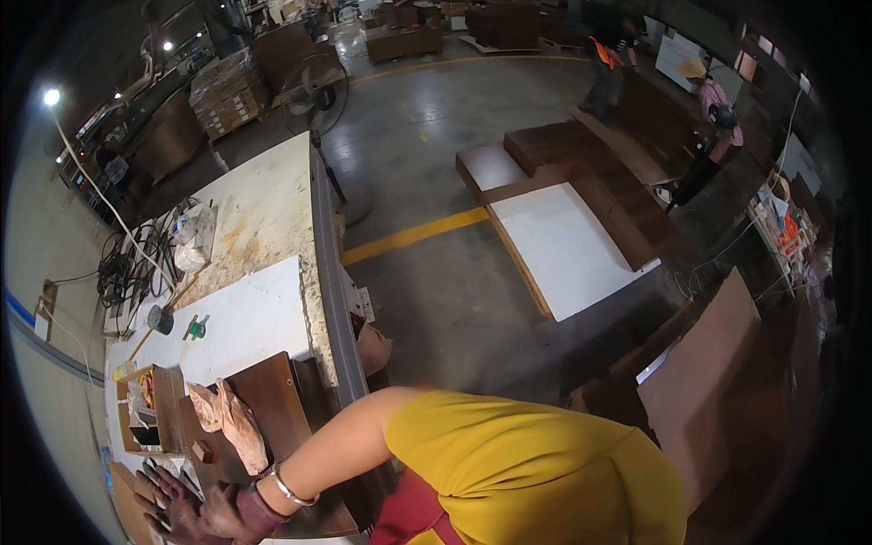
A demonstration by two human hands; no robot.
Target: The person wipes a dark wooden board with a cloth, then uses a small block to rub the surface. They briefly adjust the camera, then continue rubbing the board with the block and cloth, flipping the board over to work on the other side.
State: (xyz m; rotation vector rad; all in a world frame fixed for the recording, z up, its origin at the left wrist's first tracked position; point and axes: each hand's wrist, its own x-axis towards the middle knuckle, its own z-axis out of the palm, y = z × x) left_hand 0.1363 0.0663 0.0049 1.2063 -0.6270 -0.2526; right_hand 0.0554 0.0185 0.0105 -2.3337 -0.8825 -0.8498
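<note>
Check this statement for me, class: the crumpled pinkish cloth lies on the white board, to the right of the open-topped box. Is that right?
Not quite: the head view shows the crumpled pinkish cloth on the dark brown panel, not the white board. It does lie to the right of the open-topped box.
</note>
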